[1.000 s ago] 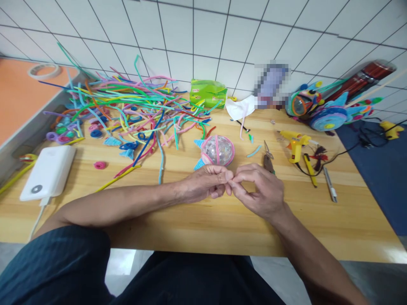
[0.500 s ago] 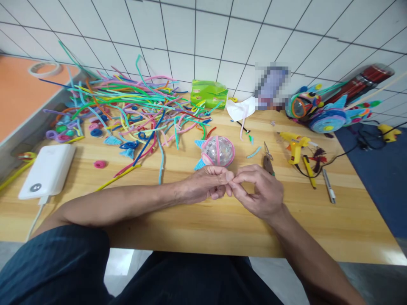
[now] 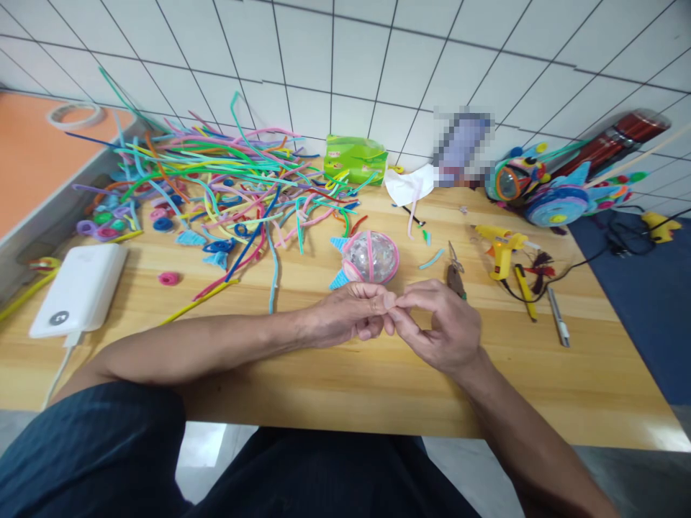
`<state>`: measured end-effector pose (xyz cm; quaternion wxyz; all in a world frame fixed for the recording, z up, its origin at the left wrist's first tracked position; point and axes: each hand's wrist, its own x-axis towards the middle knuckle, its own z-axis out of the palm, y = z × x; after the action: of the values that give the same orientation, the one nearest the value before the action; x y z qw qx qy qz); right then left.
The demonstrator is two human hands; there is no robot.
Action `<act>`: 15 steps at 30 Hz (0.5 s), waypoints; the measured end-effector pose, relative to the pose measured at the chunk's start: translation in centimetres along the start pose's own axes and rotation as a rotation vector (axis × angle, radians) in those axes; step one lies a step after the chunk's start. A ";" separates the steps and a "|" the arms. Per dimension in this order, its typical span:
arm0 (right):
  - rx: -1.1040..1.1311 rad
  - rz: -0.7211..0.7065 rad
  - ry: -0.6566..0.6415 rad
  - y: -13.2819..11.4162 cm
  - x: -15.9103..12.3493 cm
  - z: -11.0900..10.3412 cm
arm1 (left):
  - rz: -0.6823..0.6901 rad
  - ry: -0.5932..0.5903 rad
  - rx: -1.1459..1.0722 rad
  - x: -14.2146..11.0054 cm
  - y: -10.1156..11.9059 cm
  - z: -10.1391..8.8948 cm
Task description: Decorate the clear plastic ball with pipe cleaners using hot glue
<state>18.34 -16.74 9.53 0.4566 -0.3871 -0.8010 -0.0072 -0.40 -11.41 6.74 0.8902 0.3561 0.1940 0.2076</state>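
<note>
My left hand point(image 3: 350, 313) and my right hand point(image 3: 440, 320) meet over the wooden table, fingertips pinched together. Whatever lies between the fingers is hidden or too small to name. Just beyond my left hand rests a clear ball point(image 3: 372, 257) bound with pink pipe cleaner, with blue ribbed fin shapes point(image 3: 339, 279) on its left side. Past my right hand lie a pair of pliers or cutters point(image 3: 456, 279) and a short light-blue pipe cleaner piece point(image 3: 432, 259).
A tangle of coloured pipe cleaners point(image 3: 216, 173) spreads over the back left. A white power bank point(image 3: 80, 291) lies at left. Toward the right are a yellow glue gun point(image 3: 502, 252), a yellow cutter point(image 3: 525, 291), a pen point(image 3: 558, 316) and finished-looking pipe cleaner crafts point(image 3: 558, 205). Behind stands a green tissue pack point(image 3: 355, 160).
Almost nothing differs. My fingertips have shifted very slightly against each other, and both hands stay in the same place.
</note>
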 end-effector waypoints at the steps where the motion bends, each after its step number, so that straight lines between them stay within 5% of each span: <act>1: -0.009 -0.003 -0.003 0.0 0.0 0.0 | -0.002 0.002 -0.001 0.0 0.0 0.0; 15: 0.022 -0.006 0.000 0.0 0.2 0.1 | -0.015 0.004 -0.010 0.0 -0.3 -0.3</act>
<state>18.23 -16.55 9.64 0.4610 -0.3795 -0.8021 0.0002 -0.44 -11.45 6.34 0.8931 0.3497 0.1975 0.2027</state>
